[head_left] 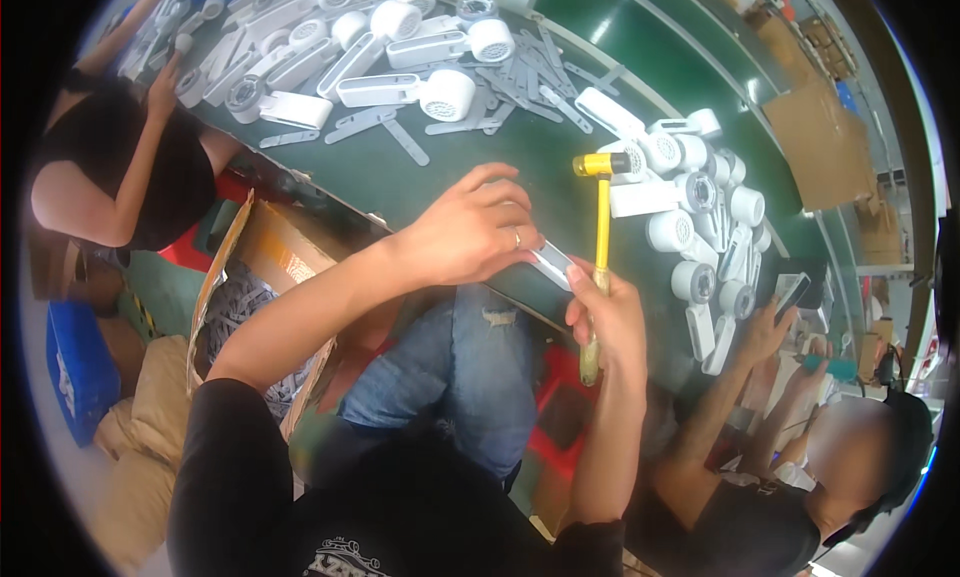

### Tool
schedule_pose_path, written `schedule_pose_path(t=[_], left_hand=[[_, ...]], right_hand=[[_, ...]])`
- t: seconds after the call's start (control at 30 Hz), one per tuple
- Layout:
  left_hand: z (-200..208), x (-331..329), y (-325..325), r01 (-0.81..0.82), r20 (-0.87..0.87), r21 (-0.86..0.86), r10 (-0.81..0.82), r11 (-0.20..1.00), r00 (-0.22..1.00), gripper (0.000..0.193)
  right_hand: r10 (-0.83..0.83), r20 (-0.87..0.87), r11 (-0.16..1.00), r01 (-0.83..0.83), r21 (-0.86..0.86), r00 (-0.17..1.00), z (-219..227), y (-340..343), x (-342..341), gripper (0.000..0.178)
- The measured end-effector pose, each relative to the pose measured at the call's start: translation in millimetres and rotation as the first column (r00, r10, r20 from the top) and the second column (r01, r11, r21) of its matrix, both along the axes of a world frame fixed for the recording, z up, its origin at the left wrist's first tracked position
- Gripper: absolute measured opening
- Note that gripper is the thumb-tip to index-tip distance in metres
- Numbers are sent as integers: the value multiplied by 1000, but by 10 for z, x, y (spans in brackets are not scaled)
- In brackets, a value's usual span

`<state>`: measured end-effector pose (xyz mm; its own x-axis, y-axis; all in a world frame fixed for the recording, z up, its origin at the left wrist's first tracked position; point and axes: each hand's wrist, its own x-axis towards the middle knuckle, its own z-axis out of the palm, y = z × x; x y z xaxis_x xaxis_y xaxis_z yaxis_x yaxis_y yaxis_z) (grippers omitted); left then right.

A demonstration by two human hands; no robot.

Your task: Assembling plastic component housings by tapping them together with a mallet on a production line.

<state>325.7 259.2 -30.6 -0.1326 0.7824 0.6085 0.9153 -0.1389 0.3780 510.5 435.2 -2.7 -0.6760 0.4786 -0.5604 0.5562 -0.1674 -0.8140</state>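
Near the table's front edge, my left hand [478,227] is closed on a slim white handle-shaped part [552,264], its fingers partly hiding it. At the other end of this part, the thumb of my right hand [608,317] presses on it. That same right hand also keeps hold of a yellow hammer [602,222], whose shaft stands up between the fingers with the yellow-and-black head at the top. The tip of its grip pokes out below the palm.
White fan-like devices [447,97] with round grilled heads lie heaped at the back; more [670,232] lie to the right. Flat grey strips [405,140] spread over the green table [520,172]. A cardboard box [262,239] of strips stands lower left. Co-workers sit on both sides.
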Motion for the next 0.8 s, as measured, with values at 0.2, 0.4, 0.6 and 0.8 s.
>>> schedule_pose_path(t=[0.2, 0.4, 0.6, 0.8], left_hand=[[-49, -63, 91, 104, -46, 18, -104, 994, 994, 19], [13, -47, 92, 107, -58, 12, -106, 994, 993, 21], [51, -18, 192, 150, -212, -57, -158, 987, 964, 24], [1, -11, 192, 149, -206, -94, -166, 984, 964, 22]], right_hand=[[-31, -23, 990, 27, -140, 999, -19, -8, 8, 51], [-88, -76, 995, 84, -60, 993, -56, -86, -9, 45], [-122, -115, 993, 121, -17, 986, -84, -129, 34, 37], [-248, -330, 960, 277, 42, 911, -33, -392, 549, 53]])
